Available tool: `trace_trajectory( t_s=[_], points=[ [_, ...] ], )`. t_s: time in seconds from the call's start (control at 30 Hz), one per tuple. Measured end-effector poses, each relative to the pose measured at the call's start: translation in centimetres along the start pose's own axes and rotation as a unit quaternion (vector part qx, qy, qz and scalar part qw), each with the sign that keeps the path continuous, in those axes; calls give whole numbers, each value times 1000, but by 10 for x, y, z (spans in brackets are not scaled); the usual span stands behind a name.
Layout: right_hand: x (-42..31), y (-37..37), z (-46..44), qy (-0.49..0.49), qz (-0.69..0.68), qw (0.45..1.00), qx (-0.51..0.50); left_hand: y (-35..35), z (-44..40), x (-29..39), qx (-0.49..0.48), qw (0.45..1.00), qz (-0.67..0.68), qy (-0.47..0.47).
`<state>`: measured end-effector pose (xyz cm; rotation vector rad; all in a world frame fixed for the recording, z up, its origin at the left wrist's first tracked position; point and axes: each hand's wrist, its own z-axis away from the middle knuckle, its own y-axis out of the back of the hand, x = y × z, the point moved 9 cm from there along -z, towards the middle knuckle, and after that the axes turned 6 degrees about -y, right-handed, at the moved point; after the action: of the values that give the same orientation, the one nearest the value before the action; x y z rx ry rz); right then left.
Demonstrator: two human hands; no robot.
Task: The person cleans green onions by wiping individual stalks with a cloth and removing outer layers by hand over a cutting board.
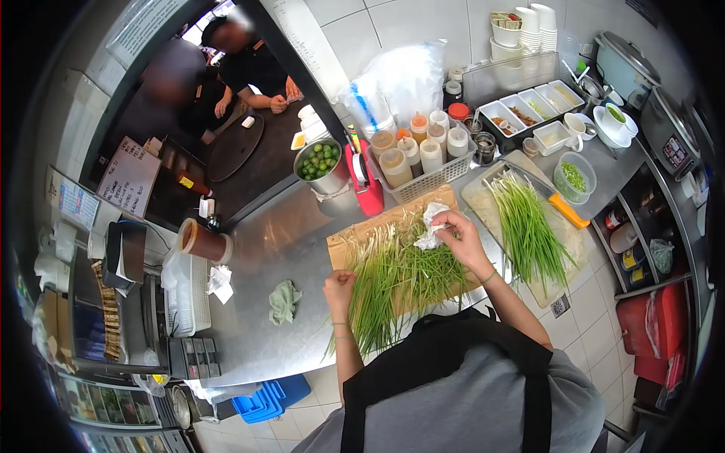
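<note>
My right hand (462,240) pinches a crumpled white paper towel (432,226) above the far right part of a loose heap of spring onions (408,264). The heap is spread over brown paper (430,200) on the steel counter, its pale root ends toward the wall. My left hand (340,291) is closed at the heap's left edge; whatever its fingers hold, if anything, is too small to make out. To the right, a neater bunch of spring onions (529,226) lies on a cutting board (483,198), beside a knife with an orange handle (568,211).
Behind the paper stand a basket of sauce bottles (430,155), a red tape dispenser (365,181) and a pot of limes (321,166). A tub of chopped greens (574,177) sits right of the board. A green cloth (285,302) lies left. Two people are beyond the hatch.
</note>
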<state>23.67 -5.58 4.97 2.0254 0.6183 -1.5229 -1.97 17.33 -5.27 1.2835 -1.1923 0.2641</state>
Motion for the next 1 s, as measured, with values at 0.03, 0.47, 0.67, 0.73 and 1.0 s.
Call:
trace_trajectory(
  t_s=[0.03, 0.47, 0.67, 0.73, 1.0],
  points=[
    [1, -1, 1, -3, -4, 1000, -6, 3, 1, -2, -4, 998, 52, 22],
    [38, -53, 6, -112, -178, 972, -102, -76, 13, 110, -85, 900, 425, 47],
    [42, -55, 9, -110, -279, 952, -56, -92, 18, 120, -89, 896, 433, 47],
    [48, -52, 8, -114, -250, 960, -49, -91, 20, 122, -104, 896, 427, 53],
    [53, -36, -11, -108, -255, 961, 22, -75, 33, 106, -131, 903, 404, 58]
  ],
)
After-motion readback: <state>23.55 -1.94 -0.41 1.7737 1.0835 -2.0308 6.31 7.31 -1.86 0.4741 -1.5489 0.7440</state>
